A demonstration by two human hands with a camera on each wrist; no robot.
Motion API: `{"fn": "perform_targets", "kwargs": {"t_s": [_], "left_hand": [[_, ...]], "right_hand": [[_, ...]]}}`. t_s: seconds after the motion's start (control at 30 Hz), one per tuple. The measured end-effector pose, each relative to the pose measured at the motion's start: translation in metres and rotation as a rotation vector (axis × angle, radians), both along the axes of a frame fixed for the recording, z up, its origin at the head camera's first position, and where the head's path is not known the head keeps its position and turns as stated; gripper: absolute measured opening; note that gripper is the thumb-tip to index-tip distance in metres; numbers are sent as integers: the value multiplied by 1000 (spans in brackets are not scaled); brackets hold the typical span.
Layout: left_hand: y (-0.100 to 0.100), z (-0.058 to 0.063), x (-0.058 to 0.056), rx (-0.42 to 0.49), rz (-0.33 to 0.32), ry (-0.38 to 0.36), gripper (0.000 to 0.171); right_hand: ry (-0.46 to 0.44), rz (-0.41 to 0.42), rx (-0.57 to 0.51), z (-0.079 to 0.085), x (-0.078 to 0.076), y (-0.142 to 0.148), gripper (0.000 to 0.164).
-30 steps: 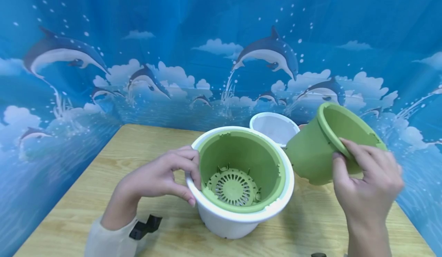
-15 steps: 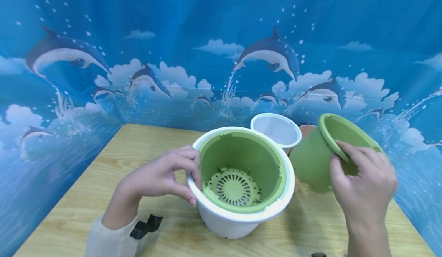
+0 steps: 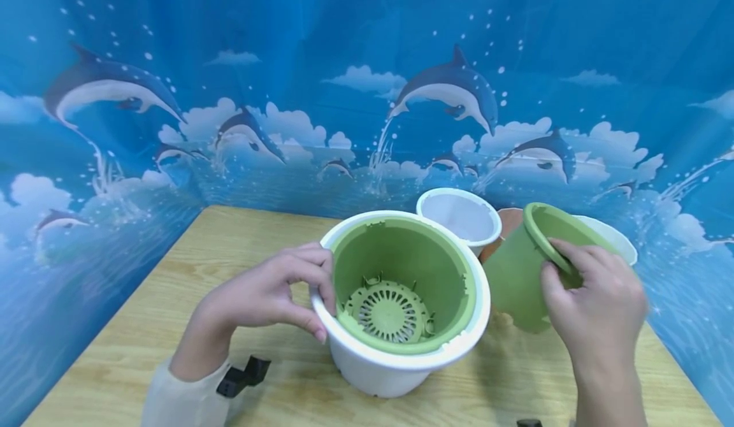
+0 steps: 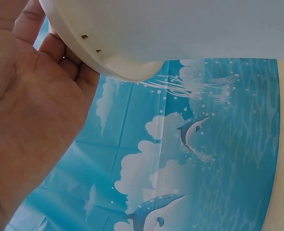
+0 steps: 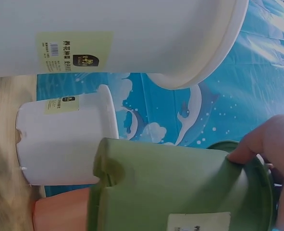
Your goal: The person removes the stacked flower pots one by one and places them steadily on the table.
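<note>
A large white flowerpot (image 3: 378,376) stands on the table, with a green flowerpot (image 3: 395,255) nested inside; its slotted bottom shows. My left hand (image 3: 275,290) grips the left side of the white rim, thumb outside and fingers over the edge. On the right, my right hand (image 3: 599,299) pinches the rim of a second green flowerpot (image 3: 518,280), which tilts with its mouth toward the upper right. In the right wrist view this green pot (image 5: 170,183) shows a notched base and a pale label, with the thumb pressed against its wall under the rim.
Behind the nested pots stands a smaller white flowerpot (image 3: 459,213). Next to it is an orange pot (image 3: 507,223), partly hidden by the tilted green one. Another white rim (image 3: 616,239) shows behind the right hand. A dolphin-print curtain (image 3: 321,83) encloses the wooden table (image 3: 246,229).
My right hand has lowered the second green pot and shifted slightly left, uncovering the orange pot and a white rim behind it. The left hand and the nested pots stay in place.
</note>
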State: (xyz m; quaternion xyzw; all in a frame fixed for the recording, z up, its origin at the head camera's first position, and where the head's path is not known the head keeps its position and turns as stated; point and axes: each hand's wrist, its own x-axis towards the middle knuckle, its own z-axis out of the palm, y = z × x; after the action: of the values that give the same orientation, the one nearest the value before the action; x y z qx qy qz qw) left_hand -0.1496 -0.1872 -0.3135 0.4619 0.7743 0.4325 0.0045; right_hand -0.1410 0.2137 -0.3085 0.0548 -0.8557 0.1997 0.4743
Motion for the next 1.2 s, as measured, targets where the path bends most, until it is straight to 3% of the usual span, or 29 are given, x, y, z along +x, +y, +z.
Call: {"fn": "perform_targets", "kwargs": {"t_s": [0.23, 0.6, 0.83, 1.03, 1.2], "left_hand": [[0, 0, 0, 2, 2, -1, 27], [1, 1, 1, 6, -2, -10, 28], [0, 0, 0, -4, 2, -22, 23], [0, 1, 1, -3, 5, -20, 23], [0, 1, 1, -5, 4, -14, 24]], "right_hand": [[-183, -45, 39, -1, 2, 1, 24], [-351, -31, 114, -3, -3, 6, 31], [-411, -17, 161, -5, -5, 5, 31], [-532, -18, 169, -5, -6, 5, 30], [-576, -16, 176, -7, -8, 5, 31]]}}
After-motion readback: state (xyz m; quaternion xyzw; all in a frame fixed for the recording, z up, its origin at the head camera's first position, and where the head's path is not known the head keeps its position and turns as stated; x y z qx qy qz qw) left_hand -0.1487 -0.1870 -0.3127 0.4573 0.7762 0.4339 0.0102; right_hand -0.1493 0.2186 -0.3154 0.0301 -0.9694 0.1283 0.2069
